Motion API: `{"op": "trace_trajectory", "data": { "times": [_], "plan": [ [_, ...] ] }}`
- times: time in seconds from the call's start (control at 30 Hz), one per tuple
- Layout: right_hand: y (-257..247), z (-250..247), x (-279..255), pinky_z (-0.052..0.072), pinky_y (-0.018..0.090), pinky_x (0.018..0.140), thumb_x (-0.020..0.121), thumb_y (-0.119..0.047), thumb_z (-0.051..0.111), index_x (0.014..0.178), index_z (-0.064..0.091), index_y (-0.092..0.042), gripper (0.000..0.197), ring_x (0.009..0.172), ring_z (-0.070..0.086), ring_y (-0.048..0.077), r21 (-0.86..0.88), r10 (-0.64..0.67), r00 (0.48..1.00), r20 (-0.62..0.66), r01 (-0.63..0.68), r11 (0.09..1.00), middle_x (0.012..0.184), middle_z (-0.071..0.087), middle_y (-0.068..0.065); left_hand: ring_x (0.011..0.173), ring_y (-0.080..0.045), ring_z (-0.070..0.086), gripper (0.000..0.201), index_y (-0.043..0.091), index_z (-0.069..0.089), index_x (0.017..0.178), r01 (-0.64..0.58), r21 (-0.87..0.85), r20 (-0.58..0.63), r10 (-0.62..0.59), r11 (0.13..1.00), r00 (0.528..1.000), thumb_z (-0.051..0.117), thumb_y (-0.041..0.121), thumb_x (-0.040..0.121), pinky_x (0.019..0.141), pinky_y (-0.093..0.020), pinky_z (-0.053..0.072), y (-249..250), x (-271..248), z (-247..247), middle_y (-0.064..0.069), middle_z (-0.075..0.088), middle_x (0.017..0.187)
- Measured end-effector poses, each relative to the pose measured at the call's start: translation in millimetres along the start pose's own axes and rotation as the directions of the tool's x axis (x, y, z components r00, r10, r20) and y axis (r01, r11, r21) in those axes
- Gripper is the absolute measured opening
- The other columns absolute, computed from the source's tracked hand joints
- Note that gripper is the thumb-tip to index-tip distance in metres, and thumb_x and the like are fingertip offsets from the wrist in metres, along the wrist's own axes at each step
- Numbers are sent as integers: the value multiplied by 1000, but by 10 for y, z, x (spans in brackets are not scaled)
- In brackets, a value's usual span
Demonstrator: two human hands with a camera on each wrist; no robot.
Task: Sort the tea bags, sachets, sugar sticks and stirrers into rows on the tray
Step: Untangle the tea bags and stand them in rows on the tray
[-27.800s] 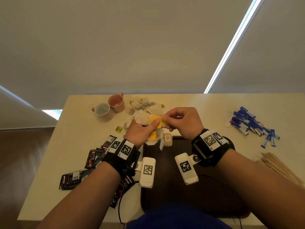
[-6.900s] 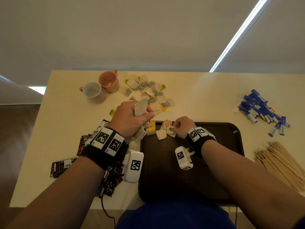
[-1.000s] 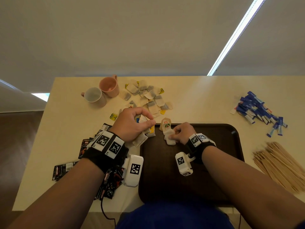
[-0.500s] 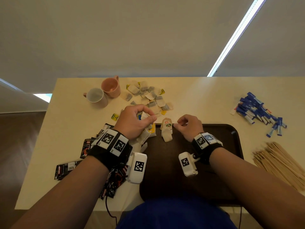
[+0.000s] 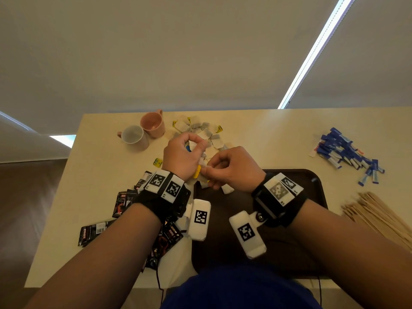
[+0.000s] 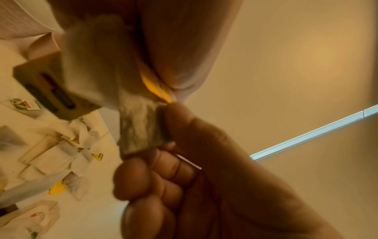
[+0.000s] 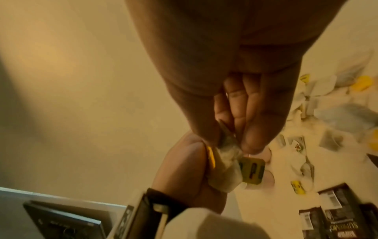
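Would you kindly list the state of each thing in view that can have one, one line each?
left hand: holds a bunch of tea bags
right hand: pinches one tea bag at the bunch
tray: few tea bags at its far left corner, otherwise bare
white mug: upright, empty
pink mug: upright, empty
sachets: scattered, off the tray
sugar sticks: loose heap, off the tray
stirrers: piled, off the tray

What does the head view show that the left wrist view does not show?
Only the head view shows the tray, two cups, blue sugar sticks and wooden stirrers.

Only the left wrist view shows, close up, the right hand pinching one tea bag.

Both show the left hand holding tea bags, and the loose tea bag pile.
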State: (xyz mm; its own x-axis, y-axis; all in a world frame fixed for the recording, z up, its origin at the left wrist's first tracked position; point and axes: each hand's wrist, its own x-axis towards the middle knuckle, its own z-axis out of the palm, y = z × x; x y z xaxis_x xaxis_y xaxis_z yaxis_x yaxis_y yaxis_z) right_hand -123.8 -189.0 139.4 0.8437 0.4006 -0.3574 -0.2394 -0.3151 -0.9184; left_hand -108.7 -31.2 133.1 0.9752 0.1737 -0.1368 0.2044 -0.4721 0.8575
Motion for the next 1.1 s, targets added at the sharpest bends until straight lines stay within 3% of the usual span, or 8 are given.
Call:
{"op": "trace_trajectory", "data": {
  "times": [0.23, 0.33, 0.43, 0.57, 0.67, 0.83, 1.0, 1.1],
  "plan": [
    [133, 2, -78, 58, 25, 62, 88, -7, 68, 106, 66, -9, 18, 65, 69, 17, 215, -33, 998, 47, 22, 976, 80, 72, 16, 104, -15, 63, 9, 28, 66, 84, -8, 13, -9, 8, 1000, 1000, 70, 31, 91, 92, -33, 49, -94, 31, -97, 2, 71, 104],
    [230, -38, -103, 58, 25, 63, 76, -16, 71, 103, 67, -2, 30, 70, 68, 20, 401, 16, 998, 57, -37, 915, 84, 71, 15, 105, -17, 64, 9, 33, 64, 82, 11, 15, -14, -10, 1000, 1000, 70, 34, 90, 96, -39, 50, -107, 33, -129, 2, 72, 102],
    [455, -94, -74, 59, 27, 69, 82, -2, 69, 102, 64, 6, 23, 77, 70, 24, 475, 120, 991, -56, -79, 877, 96, 71, 25, 112, -14, 62, 8, 30, 66, 85, 31, 10, -7, -31, 999, 999, 70, 33, 90, 100, -34, 46, -97, 3, -181, 4, 72, 108],
    [963, -73, 62, 55, 31, 80, 84, -16, 76, 95, 72, -14, 12, 89, 66, 18, 195, 292, 905, -310, -240, 951, 96, 73, 7, 109, -12, 62, 11, 22, 69, 88, 22, 25, 13, -22, 999, 1000, 69, 33, 91, 96, -32, 47, -104, -46, -230, 5, 71, 106],
    [1162, 126, 156, 50, 26, 79, 85, -24, 76, 87, 67, -30, 11, 82, 61, 9, -18, 307, 902, -303, -328, 945, 84, 67, -7, 99, -12, 65, 10, 26, 68, 86, 7, 42, 26, -8, 999, 1000, 70, 34, 91, 93, -37, 51, -146, -66, -255, 7, 72, 95],
    [1341, 571, 411, 49, 25, 73, 86, -27, 75, 93, 75, -21, 10, 80, 61, 9, -130, 348, 885, -311, -402, 907, 83, 69, -5, 100, -11, 64, 9, 29, 66, 83, -13, 52, 48, 10, 999, 999, 69, 32, 91, 93, -35, 50, -217, -81, -327, 5, 72, 93],
    [1409, 838, 601, 41, 24, 68, 90, -20, 69, 82, 74, -11, 13, 75, 55, 16, -194, 332, 863, -380, -426, 884, 68, 60, 0, 105, -10, 62, 9, 24, 69, 85, -15, 55, 79, 11, 998, 997, 70, 31, 91, 91, -29, 47, -307, -67, -407, 5, 71, 97],
    [1442, 911, 652, 47, 28, 69, 91, -17, 67, 80, 72, -9, 14, 77, 59, 20, -210, 310, 840, -446, -435, 876, 71, 62, 3, 102, -11, 62, 8, 25, 68, 84, -19, 52, 92, 14, 998, 996, 70, 30, 91, 90, -29, 47, -335, -60, -459, 5, 71, 97]
  ]
}}
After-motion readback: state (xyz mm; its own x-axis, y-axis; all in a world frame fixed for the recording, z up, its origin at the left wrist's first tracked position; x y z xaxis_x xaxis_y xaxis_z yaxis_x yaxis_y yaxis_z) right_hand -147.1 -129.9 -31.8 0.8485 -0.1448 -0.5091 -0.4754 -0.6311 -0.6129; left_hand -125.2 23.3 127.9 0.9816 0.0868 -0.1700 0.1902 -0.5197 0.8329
